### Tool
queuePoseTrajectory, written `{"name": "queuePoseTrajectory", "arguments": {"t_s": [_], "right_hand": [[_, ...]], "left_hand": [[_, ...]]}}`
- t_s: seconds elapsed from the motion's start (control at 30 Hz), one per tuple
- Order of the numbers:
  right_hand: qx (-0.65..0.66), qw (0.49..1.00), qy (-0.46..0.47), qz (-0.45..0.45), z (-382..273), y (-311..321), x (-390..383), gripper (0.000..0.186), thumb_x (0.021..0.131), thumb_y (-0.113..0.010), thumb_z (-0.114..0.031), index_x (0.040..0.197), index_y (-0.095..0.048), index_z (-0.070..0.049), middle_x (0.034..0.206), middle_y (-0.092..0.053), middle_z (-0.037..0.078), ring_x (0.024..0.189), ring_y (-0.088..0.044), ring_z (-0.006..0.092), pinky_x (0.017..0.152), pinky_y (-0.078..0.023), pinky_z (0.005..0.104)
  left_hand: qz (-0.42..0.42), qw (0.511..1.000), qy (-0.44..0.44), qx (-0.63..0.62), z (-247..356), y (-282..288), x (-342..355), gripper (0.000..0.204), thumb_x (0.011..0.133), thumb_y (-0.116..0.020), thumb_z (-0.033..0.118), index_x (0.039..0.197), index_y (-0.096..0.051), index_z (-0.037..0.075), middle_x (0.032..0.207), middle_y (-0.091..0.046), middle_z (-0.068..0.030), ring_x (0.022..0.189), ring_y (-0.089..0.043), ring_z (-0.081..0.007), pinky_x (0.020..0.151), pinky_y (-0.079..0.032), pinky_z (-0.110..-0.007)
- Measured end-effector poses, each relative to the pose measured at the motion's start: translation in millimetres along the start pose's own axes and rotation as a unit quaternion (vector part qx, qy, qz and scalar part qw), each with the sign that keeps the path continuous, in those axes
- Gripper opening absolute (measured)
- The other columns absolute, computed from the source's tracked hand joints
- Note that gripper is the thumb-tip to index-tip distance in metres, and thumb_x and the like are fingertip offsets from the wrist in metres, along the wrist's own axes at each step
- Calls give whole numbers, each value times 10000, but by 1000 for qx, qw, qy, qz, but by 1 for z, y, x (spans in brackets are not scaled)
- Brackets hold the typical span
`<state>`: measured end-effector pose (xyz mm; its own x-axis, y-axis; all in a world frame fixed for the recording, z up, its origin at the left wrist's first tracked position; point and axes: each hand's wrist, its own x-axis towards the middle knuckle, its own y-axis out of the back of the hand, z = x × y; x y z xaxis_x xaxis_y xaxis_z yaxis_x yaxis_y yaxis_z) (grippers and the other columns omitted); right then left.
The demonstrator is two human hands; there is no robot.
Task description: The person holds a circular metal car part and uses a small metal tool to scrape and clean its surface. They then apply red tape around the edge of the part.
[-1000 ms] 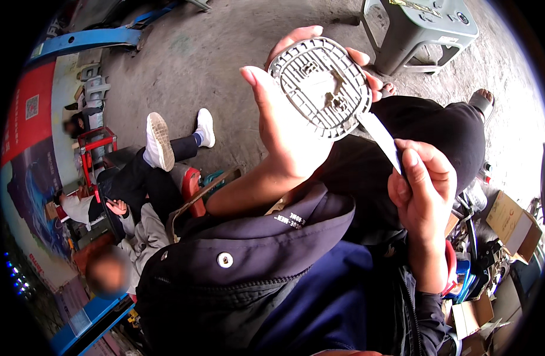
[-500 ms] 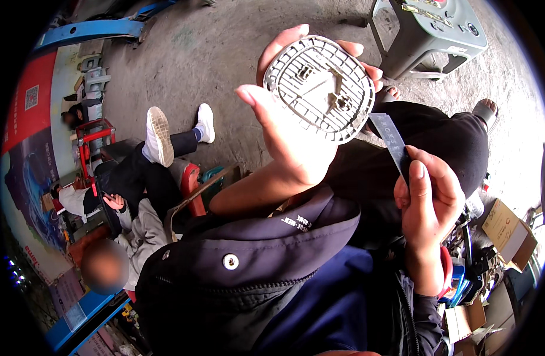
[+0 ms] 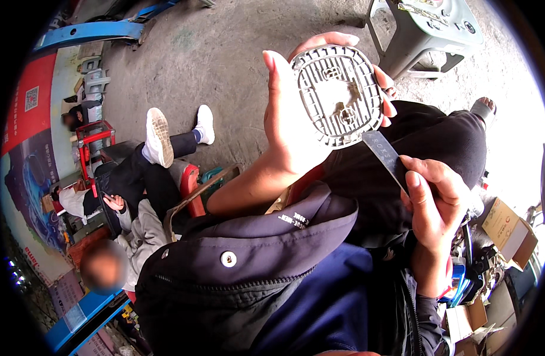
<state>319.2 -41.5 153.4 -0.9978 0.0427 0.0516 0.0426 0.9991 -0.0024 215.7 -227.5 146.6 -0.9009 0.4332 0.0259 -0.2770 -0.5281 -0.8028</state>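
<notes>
We have the grey ribbed part (image 3: 334, 98) up in our left hand (image 3: 291, 133), ribbed face toward us; fingers wrap its far and right edges, thumb stands off the left edge. Our right hand (image 3: 437, 202) is clamped on the dark flat strip (image 3: 386, 157), thumb against index, free end at the part's lower-right rim; can't tell if they touch. Room: grey stool (image 3: 397, 53) well apart past upper right, dark-trousered leg (image 3: 435, 136) behind the strip, concrete floor (image 3: 237, 53) running left to another person's white shoes (image 3: 206, 126). Containers: cardboard box (image 3: 502, 228) at right, flaps open, contents unreadable; second open box (image 3: 458, 322) below it, near piled clutter (image 3: 483, 261).
</notes>
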Motion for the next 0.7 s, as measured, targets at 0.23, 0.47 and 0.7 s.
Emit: {"name": "queuePoseTrajectory", "arguments": {"t_s": [0.23, 0.47, 0.7], "right_hand": [[28, 996, -40, 77, 11, -27, -13, 184, 903, -617, 32, 1076, -678, 52, 804, -675, 79, 560, -567, 55, 515, -448, 186], [135, 979, -95, 122, 12, -48, -18, 223, 918, -609, 22, 1135, -655, 42, 750, -644, 47, 551, -548, 44, 507, -432, 176], [145, 975, -64, 155, 19, -57, -15, 208, 914, -605, 38, 1115, -661, 50, 766, -654, 54, 562, -560, 41, 502, -435, 170]], "left_hand": [[97, 972, -198, 80, -21, -10, -6, 887, 821, -381, 792, 1374, -354, 99, 1131, -569, -258, 891, -652, -385, 785, -562, -483], [126, 913, -330, 203, -36, -12, -7, 984, 759, -434, 818, 1420, -287, 105, 1213, -538, -280, 971, -633, -400, 858, -547, -493], [67, 887, -385, 247, -41, -2, -1, 904, 807, -378, 796, 1442, -283, 160, 1306, -486, -306, 1064, -579, -481, 919, -491, -579]]}}
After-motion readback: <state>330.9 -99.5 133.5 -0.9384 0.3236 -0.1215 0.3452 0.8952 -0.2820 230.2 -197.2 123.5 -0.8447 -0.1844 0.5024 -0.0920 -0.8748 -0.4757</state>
